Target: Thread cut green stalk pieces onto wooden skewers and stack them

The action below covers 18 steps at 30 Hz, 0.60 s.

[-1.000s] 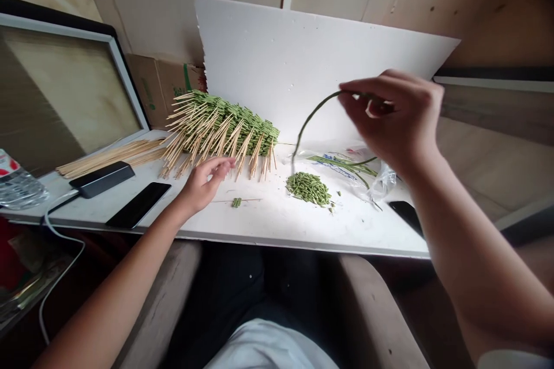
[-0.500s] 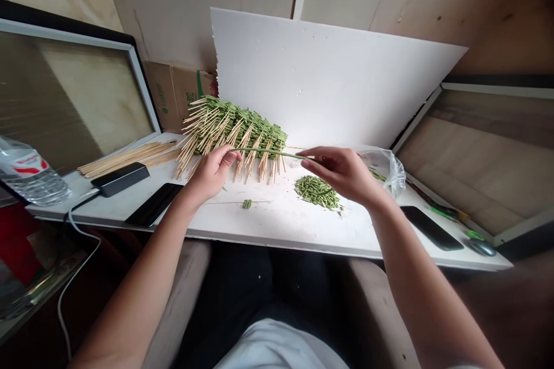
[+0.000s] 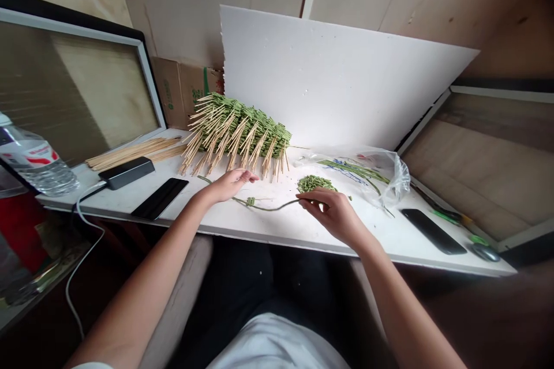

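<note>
A long green bean [image 3: 277, 208] lies in a curve across the white table, its right end pinched in my right hand [image 3: 326, 213]. My left hand [image 3: 234, 183] is over the bean's left part, fingers apart, and the bean passes beneath it. Between my hands, a small piece of skewered green bean [image 3: 250, 201] rests on the table with a thin stick through it. Just behind my right hand is a pile of short cut bean pieces [image 3: 314, 183]. Farther back stands a big stack of skewered beans [image 3: 255, 121] with pale stick ends pointing forward.
Loose sticks [image 3: 130, 153], a black box [image 3: 127, 173], a phone [image 3: 160, 199] and a water bottle [image 3: 38, 164] are at the left. A plastic bag [image 3: 396, 176] with long beans, another phone [image 3: 434, 232] and a mouse [image 3: 485, 252] are at the right.
Both hands have come down toward the table. The bean that was stretched between them now sags onto the table, and my left hand has let go of it. The bag's beans are uncovered.
</note>
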Each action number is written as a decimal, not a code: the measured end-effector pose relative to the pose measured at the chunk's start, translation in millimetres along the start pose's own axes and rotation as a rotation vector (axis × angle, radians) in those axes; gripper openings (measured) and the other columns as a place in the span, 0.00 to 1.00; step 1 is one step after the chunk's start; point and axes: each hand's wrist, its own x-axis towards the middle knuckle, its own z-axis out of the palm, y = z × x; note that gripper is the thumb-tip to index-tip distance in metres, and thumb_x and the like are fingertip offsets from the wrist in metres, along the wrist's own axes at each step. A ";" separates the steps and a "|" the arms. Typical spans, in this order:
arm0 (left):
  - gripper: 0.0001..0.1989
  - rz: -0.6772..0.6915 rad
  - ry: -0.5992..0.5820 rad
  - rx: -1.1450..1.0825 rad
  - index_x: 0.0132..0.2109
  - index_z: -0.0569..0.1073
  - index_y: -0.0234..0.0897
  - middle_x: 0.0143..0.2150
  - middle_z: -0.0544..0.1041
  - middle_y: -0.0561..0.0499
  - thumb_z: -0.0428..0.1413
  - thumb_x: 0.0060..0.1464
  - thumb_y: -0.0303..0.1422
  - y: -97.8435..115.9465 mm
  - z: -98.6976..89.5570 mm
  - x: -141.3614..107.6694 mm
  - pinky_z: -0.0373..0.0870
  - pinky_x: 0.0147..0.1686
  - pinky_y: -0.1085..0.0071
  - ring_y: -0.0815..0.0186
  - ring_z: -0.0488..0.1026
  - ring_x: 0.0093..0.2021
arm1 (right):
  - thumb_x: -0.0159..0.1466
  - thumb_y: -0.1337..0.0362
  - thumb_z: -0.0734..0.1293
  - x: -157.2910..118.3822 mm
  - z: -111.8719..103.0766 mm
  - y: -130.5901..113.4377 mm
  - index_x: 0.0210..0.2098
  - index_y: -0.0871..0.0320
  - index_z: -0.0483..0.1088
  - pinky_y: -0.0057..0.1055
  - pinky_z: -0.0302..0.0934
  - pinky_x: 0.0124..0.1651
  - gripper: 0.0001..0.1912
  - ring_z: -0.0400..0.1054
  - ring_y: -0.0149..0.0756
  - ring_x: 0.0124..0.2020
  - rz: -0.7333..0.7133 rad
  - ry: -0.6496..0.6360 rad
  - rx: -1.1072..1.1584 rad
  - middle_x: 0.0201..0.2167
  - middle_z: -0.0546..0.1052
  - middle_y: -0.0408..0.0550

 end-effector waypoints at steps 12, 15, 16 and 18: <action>0.15 0.066 0.026 -0.169 0.46 0.83 0.35 0.33 0.83 0.47 0.58 0.70 0.42 59.7 57.9 -7.4 0.75 0.52 0.60 0.60 0.80 0.37 | 0.69 0.46 0.73 -2.9 17.2 4.4 0.59 0.50 0.80 0.34 0.67 0.28 0.23 0.70 0.36 0.28 0.141 0.063 0.260 0.35 0.81 0.47; 0.17 0.057 0.120 -0.186 0.43 0.82 0.33 0.35 0.84 0.45 0.61 0.68 0.45 47.2 40.9 -2.8 0.77 0.50 0.59 0.59 0.81 0.36 | 0.66 0.47 0.76 -0.9 13.9 12.6 0.56 0.52 0.81 0.33 0.71 0.32 0.23 0.76 0.39 0.35 0.153 0.205 0.306 0.37 0.83 0.49; 0.18 0.049 0.122 -0.187 0.43 0.82 0.33 0.35 0.84 0.44 0.61 0.67 0.46 44.6 36.8 -2.1 0.77 0.49 0.59 0.59 0.82 0.37 | 0.66 0.48 0.77 -0.5 13.5 13.4 0.53 0.52 0.83 0.34 0.72 0.33 0.21 0.77 0.40 0.37 0.138 0.261 0.315 0.38 0.83 0.50; 0.19 0.033 0.112 -0.185 0.43 0.82 0.33 0.35 0.84 0.44 0.62 0.67 0.48 42.2 32.5 -2.0 0.77 0.49 0.60 0.59 0.82 0.37 | 0.66 0.51 0.78 -0.5 14.0 12.1 0.46 0.53 0.84 0.34 0.74 0.35 0.16 0.79 0.41 0.40 0.082 0.357 0.327 0.40 0.84 0.51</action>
